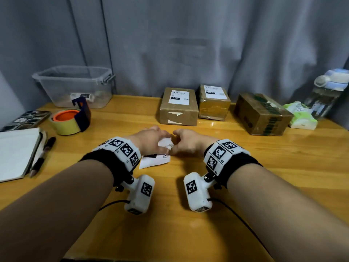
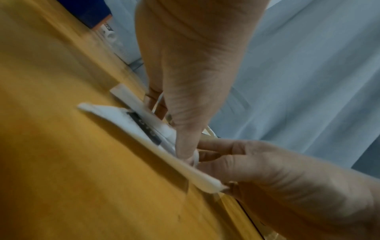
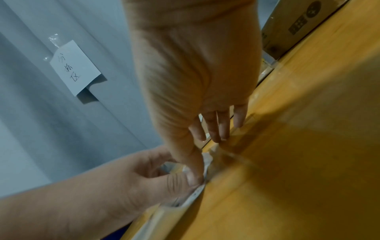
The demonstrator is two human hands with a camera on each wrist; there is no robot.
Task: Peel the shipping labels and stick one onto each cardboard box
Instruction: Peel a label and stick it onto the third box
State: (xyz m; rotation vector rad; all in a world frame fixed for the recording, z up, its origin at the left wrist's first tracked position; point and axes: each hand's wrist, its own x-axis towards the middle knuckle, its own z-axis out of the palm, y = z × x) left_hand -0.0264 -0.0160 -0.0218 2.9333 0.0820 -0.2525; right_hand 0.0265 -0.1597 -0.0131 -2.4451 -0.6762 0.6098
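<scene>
Both hands meet at the middle of the wooden table over a white shipping label (image 1: 154, 161). My left hand (image 1: 161, 139) pinches the label (image 2: 127, 116) with thumb on top. My right hand (image 1: 176, 143) pinches its curled corner (image 3: 197, 193) beside the left thumb. One end of the sheet lies on the table. At the back stand three cardboard boxes. The left box (image 1: 178, 110) and the middle box (image 1: 214, 106) each carry a white label on top. The right box (image 1: 262, 114) has green tape and no white label that I can see.
A clear plastic bin (image 1: 75, 86) and a tape dispenser (image 1: 69, 120) stand at the back left. A notebook (image 1: 17, 152) with pens (image 1: 40, 157) lies at the left edge. A tissue pack (image 1: 302, 116) and bottle (image 1: 326, 91) sit far right. A grey curtain closes the back.
</scene>
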